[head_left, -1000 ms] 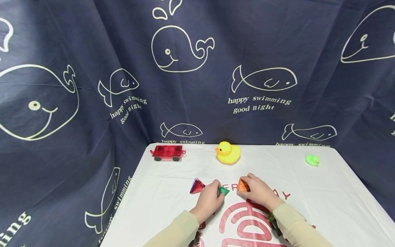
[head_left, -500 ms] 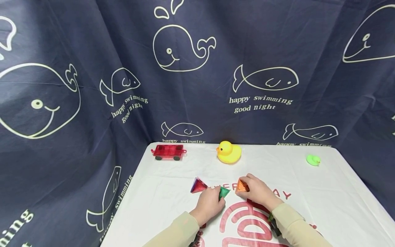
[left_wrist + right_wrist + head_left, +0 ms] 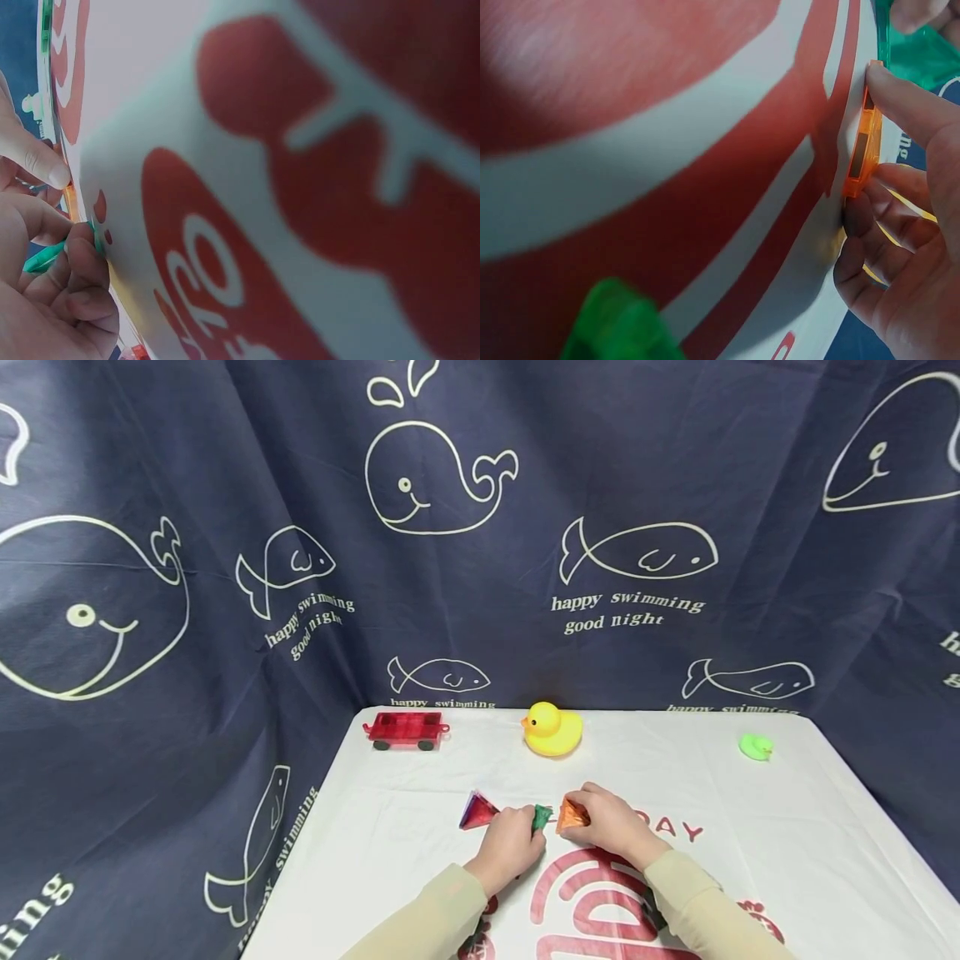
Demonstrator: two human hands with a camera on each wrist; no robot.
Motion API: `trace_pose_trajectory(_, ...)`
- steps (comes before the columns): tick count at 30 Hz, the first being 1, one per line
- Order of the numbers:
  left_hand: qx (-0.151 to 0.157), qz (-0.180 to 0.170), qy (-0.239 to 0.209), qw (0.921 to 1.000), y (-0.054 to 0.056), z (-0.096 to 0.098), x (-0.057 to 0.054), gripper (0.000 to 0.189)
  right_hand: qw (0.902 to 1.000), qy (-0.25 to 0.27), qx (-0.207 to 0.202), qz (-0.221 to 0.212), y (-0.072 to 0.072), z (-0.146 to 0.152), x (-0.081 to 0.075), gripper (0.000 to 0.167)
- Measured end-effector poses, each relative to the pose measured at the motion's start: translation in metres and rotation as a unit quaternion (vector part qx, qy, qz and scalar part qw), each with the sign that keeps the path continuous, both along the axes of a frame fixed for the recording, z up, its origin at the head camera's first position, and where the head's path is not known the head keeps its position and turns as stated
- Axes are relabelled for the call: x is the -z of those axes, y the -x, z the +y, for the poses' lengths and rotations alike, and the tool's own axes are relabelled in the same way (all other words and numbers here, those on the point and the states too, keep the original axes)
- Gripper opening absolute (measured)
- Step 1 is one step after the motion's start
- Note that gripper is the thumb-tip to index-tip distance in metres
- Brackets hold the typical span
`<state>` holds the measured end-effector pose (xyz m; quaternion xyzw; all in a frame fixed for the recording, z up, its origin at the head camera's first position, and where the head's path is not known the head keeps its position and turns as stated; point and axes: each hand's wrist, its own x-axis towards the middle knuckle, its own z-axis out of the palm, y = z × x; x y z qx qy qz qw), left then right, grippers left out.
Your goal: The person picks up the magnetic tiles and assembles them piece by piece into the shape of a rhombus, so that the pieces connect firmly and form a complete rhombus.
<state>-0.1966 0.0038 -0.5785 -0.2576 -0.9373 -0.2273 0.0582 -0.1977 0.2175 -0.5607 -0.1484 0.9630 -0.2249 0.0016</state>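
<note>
My left hand [image 3: 510, 846] pinches a green translucent magnetic tile [image 3: 542, 818], triangular in outline, at the middle of the table. To its right, my right hand [image 3: 611, 820] grips an orange magnetic tile [image 3: 572, 815] between thumb and fingers. A narrow gap separates the two tiles in the head view. Seen from the right wrist, the orange tile [image 3: 865, 146] stands with its edge against the tablecloth, and the green tile [image 3: 922, 56] is just beyond it. Just left of my left hand lies a red and purple triangular tile piece [image 3: 477, 811].
At the back left stands a red wheeled wagon base [image 3: 406, 730]. A yellow rubber duck [image 3: 552, 731] sits at the back middle, a small green duck [image 3: 756, 747] at the back right. A blurred green piece [image 3: 622, 322] shows low in the right wrist view. Behind hangs a navy curtain [image 3: 480, 602].
My right hand has moved left with the orange tile, closer to the green one. The green tile has turned slightly in my left hand.
</note>
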Motion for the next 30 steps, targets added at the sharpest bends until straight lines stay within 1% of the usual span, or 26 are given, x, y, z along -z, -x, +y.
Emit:
trace_pose_trajectory(4,-0.003,0.014,0.008,0.9999,0.003,0.004,0.0,0.017,0.9999,0.008,-0.009,0.008,0.001,-0.007,-0.001,0.057)
trace_pose_trajectory(7,-0.009,0.016,0.01,0.9998,0.005,0.006,0.0,0.015,0.9998,0.012,-0.011,0.006,0.002,-0.011,-0.002,0.057)
trace_pose_trajectory(12,-0.014,0.015,0.011,0.9997,0.007,0.01,0.0,0.016,0.9998,0.013,-0.015,0.009,0.003,-0.016,-0.002,0.057)
trace_pose_trajectory(19,-0.028,0.015,0.015,0.9994,0.01,0.012,0.001,0.014,0.9991,0.015,-0.027,0.028,0.006,-0.02,0.001,0.057)
trace_pose_trajectory(24,-0.031,0.017,0.018,0.9992,0.011,0.013,0.0,0.012,0.9991,0.015,-0.029,0.029,0.009,-0.022,0.003,0.056)
trace_pose_trajectory(30,-0.034,0.011,0.02,0.9992,0.012,0.012,0.001,0.013,0.999,0.018,-0.031,0.028,0.011,-0.023,0.004,0.057)
